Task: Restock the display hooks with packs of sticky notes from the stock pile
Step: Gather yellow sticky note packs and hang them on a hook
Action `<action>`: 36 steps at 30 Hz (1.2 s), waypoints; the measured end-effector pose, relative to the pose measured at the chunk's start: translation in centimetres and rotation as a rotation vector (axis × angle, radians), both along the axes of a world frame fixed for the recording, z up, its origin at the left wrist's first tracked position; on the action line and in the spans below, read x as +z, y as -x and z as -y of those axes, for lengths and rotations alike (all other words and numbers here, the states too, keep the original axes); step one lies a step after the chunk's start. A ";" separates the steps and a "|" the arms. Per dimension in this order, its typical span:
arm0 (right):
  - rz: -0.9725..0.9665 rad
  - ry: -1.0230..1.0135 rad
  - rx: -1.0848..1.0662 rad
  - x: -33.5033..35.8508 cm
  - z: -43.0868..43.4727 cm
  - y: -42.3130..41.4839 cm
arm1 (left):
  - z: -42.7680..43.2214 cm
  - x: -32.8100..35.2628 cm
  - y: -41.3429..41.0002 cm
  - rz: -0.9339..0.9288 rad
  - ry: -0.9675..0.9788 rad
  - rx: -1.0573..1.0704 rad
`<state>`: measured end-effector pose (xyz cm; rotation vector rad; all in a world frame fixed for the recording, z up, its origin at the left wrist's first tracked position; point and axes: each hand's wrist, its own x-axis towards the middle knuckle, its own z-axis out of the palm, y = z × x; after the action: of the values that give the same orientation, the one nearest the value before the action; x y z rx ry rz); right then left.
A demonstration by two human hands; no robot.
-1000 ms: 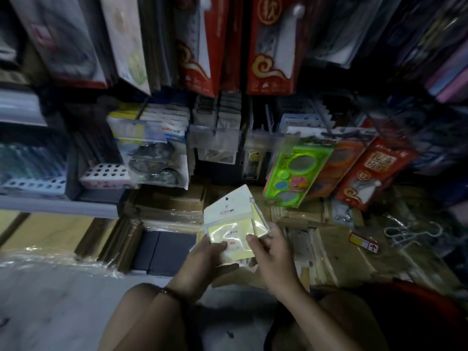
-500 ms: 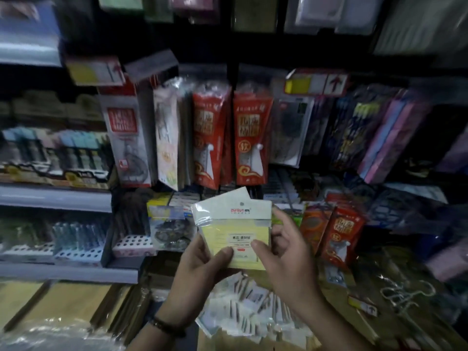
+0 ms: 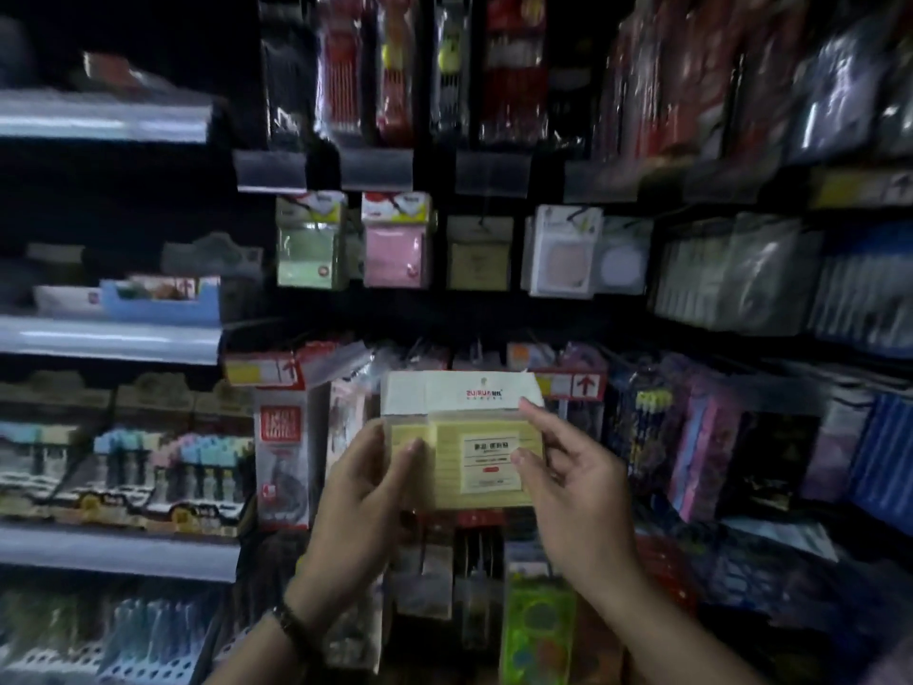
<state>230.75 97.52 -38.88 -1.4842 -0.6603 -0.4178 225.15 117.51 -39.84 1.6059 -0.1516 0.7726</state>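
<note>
- Far left: grey shelves [image 3: 108, 338] in tiers, with a blue tray [image 3: 160, 301] on the middle tier and rows of pastel-capped items [image 3: 148, 457] on the tier below, too blurred to name.
- Just right of the shelves: a red-and-white pack [image 3: 284, 457], hanging upright, just left of the left hand.
- Left hand [image 3: 365, 491]: grips the left edge of the pack of sticky notes [image 3: 474, 452], with the thumb [image 3: 410, 447] laid flat on the front and the other fingers tucked behind, out of sight; wears a dark bracelet [image 3: 291, 630] at the wrist.
- Pack of sticky notes: held upright in the air between both hands, in front of the lower hanging goods and below the upper hung row; yellow pad in clear wrap, white header card on top, white label on the front.
- Higher up, hung side by side on the dark panel: a green pad [image 3: 309, 249], a pink pad [image 3: 395, 252], a tan pad [image 3: 477, 257], then a round pad [image 3: 560, 254] in a white pack.
- Right hand [image 3: 573, 482]: pinches the right edge of the pack, with the index fingertip [image 3: 531, 407] on the header card's right corner and the thumb on the front beside the label; remaining fingers loosely curled, off the pack.
- Behind the right hand: a tag with a red arrow [image 3: 575, 385].
- Lower down: a green stencil [image 3: 541, 630].
- Far right: blue packs [image 3: 884, 462], blurred.
</note>
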 end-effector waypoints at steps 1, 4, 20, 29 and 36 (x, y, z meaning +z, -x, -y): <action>0.009 -0.011 0.009 1.1 0.0 -0.3 | -0.3 1.1 -0.2 0.005 -0.008 -0.004; 0.053 -0.074 0.004 4.5 0.0 -1.6 | -1.0 4.0 -0.8 0.102 -0.043 0.093; 0.337 -0.190 -0.175 14.4 -5.2 -12.1 | -4.5 14.1 -4.1 0.422 -0.178 0.481; 0.413 -0.194 -0.240 16.6 -6.8 -14.4 | -4.9 15.7 -5.8 0.439 -0.207 0.428; 0.330 -0.101 -0.283 16.8 -6.9 -15.4 | -4.9 15.7 -6.4 0.416 -0.221 0.387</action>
<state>246.16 104.37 -22.07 -1.4285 -0.6773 -0.9159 231.51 122.39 -24.13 1.6855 -0.2341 1.4301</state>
